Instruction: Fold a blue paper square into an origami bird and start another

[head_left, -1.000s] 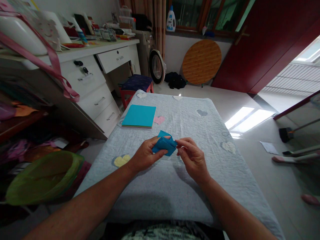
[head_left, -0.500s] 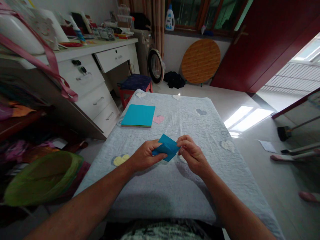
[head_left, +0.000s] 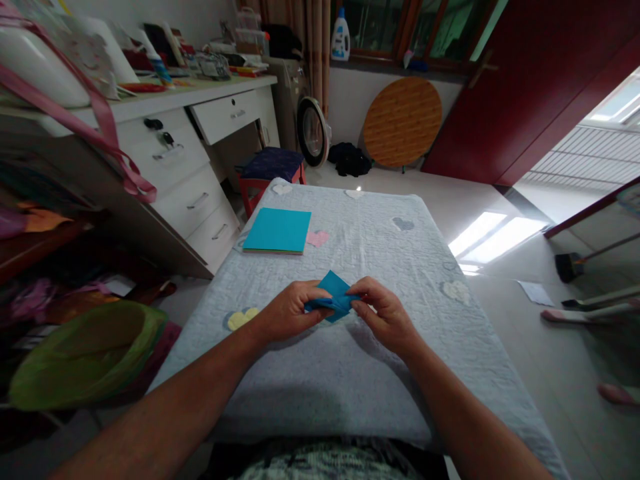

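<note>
Left hand [head_left: 290, 312] and right hand [head_left: 385, 317] both pinched on creased blue paper fold [head_left: 333, 295]; quilted grey cloth [head_left: 350, 373] beneath

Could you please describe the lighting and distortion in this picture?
In the head view, glare patches burn out the pale tiled floor on the right; the left side is dim; a soft shadow lies on the grey quilted table cover; wide-angle distortion bows the white desk; the folded blue paper piece, pinched by left hand and right hand, is sharp.

Quilted table [head_left: 350, 373] — a teal paper stack [head_left: 278, 231] lies far left
</note>
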The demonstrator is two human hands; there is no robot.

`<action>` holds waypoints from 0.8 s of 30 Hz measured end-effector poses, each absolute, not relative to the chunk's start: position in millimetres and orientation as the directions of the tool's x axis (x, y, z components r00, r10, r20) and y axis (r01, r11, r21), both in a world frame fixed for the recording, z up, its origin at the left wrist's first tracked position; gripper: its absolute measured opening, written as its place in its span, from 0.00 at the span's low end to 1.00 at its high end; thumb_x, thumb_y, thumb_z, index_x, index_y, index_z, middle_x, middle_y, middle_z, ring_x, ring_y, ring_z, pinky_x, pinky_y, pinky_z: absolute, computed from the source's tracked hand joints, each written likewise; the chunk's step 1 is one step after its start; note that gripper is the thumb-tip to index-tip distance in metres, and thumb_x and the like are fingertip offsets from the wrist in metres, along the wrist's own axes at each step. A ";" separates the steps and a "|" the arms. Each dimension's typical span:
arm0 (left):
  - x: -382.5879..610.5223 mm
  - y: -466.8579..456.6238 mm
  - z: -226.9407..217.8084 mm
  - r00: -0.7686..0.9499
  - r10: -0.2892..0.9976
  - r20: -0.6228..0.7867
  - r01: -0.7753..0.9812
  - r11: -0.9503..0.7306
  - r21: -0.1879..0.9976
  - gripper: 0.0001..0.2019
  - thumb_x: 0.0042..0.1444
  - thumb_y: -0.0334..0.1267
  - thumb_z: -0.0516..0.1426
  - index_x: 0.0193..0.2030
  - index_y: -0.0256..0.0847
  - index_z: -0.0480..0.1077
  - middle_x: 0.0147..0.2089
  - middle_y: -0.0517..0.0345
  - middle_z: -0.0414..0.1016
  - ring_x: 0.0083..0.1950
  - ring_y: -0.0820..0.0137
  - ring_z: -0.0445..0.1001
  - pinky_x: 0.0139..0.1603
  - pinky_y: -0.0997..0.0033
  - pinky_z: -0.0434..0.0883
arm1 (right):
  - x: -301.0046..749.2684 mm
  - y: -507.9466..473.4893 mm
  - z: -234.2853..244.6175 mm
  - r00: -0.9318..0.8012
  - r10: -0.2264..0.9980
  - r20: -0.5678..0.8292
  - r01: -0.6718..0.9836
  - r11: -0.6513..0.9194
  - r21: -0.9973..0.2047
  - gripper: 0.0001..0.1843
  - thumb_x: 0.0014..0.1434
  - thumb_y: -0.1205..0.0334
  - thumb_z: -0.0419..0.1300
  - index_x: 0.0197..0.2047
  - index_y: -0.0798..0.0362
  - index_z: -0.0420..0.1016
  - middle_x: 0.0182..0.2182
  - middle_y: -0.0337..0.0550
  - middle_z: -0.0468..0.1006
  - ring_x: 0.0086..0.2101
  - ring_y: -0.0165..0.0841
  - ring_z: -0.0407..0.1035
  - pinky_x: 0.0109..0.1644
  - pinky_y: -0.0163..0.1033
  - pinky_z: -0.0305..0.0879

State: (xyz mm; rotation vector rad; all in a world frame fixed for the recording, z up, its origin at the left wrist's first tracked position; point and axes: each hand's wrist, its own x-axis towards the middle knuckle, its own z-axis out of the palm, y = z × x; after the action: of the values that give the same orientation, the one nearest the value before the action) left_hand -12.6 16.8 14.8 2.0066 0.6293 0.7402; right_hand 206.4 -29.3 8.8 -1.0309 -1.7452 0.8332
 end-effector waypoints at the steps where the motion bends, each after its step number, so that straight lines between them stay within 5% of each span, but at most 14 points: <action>1: -12.4 16.8 15.3 0.693 0.673 0.258 0.151 -0.486 0.861 0.06 0.59 0.33 0.59 0.37 0.40 0.79 0.33 0.57 0.76 0.34 0.71 0.73 0.38 0.74 0.67 | 205.3 -30.0 7.0 -0.203 0.913 0.354 0.272 0.400 -0.875 0.05 0.62 0.64 0.59 0.42 0.47 0.72 0.33 0.38 0.73 0.33 0.31 0.68 0.37 0.38 0.67; 9: -12.7 17.0 18.2 0.664 0.706 0.246 0.088 -0.400 0.912 0.05 0.58 0.34 0.60 0.35 0.37 0.78 0.33 0.57 0.75 0.34 0.72 0.72 0.36 0.74 0.68 | 207.0 -33.5 3.2 -0.172 0.943 0.286 -0.013 0.288 -0.957 0.06 0.65 0.62 0.57 0.46 0.47 0.71 0.34 0.38 0.72 0.30 0.29 0.69 0.33 0.35 0.70; 17: -14.2 18.0 14.5 0.662 0.744 0.092 0.051 -0.167 0.985 0.07 0.55 0.37 0.63 0.35 0.34 0.77 0.32 0.57 0.73 0.30 0.74 0.70 0.31 0.76 0.68 | 211.0 -29.7 6.2 -0.255 0.881 0.398 -0.007 0.410 -0.912 0.16 0.68 0.65 0.55 0.55 0.40 0.75 0.41 0.41 0.68 0.35 0.29 0.67 0.34 0.35 0.70; 24: -14.5 19.0 15.7 0.694 0.717 0.059 0.052 -0.132 0.990 0.08 0.55 0.38 0.64 0.37 0.35 0.78 0.33 0.57 0.74 0.30 0.75 0.71 0.31 0.77 0.69 | 213.6 -29.7 4.7 -0.294 0.881 0.371 0.016 0.393 -0.919 0.12 0.67 0.66 0.55 0.48 0.42 0.78 0.42 0.40 0.67 0.34 0.28 0.65 0.35 0.34 0.68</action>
State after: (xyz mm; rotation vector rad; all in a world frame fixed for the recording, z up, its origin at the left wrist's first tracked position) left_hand -14.5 19.0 15.7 1.6216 0.6385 0.6442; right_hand 213.6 -29.7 4.7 -0.8078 -1.6351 1.0654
